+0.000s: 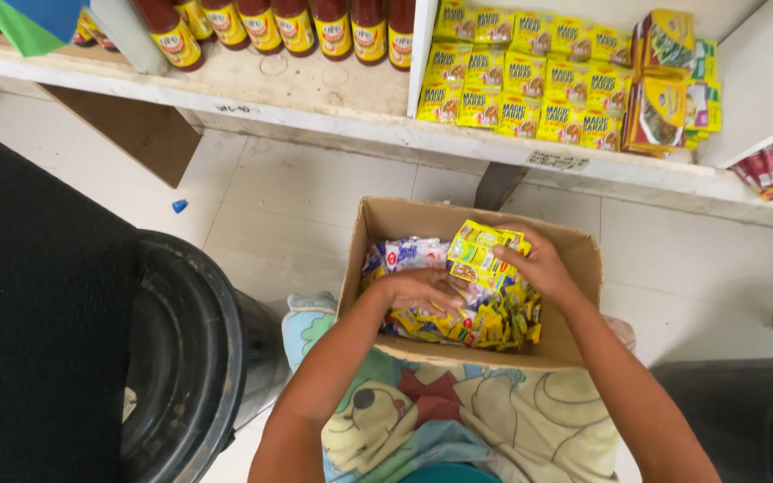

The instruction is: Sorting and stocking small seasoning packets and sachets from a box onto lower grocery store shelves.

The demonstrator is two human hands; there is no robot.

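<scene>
Mostly unpacked yet: cardboard box (574,259) full of yellow sachets (485,322). Right hand (539,264) clamped on sachet strip (476,255); left hand (418,288) pressed flat on sachets, grasping nothing. Shelf (315,98) part stocked.

Bare forearms, no sleeves; pale cartoon-print garment (458,420), red and teal patches.

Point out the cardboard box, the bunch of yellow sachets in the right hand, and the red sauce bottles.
cardboard box (583,259): head view, bare right wall.
yellow sachets (476,252): head view, middle of the bunch, held by the right hand (543,268).
sauce bottles (297,27): head view, label of a middle bottle on the shelf.
</scene>
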